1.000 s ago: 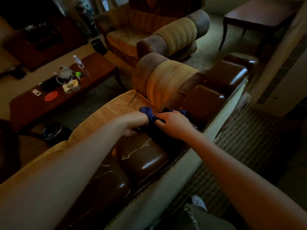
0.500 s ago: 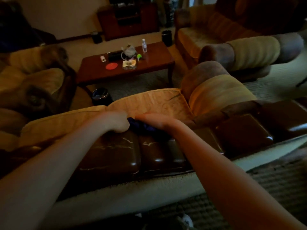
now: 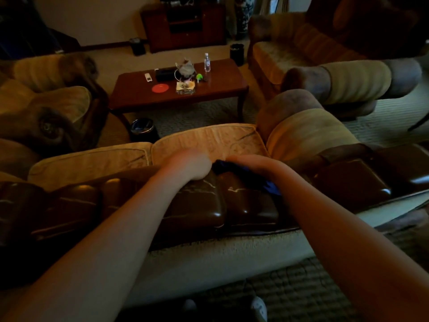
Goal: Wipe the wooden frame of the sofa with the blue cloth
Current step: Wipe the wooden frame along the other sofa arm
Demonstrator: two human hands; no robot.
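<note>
Both hands meet on the sofa's glossy wooden frame [image 3: 197,205], whose long axis runs left-right: the right hand [image 3: 249,162] presses the blue cloth [image 3: 269,185] onto it, the left hand [image 3: 191,167], fingers curled, touches its bunched end.

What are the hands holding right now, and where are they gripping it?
Both the left hand and the right hand hold the blue cloth, bunched between them; the exact grip is hidden.
</note>
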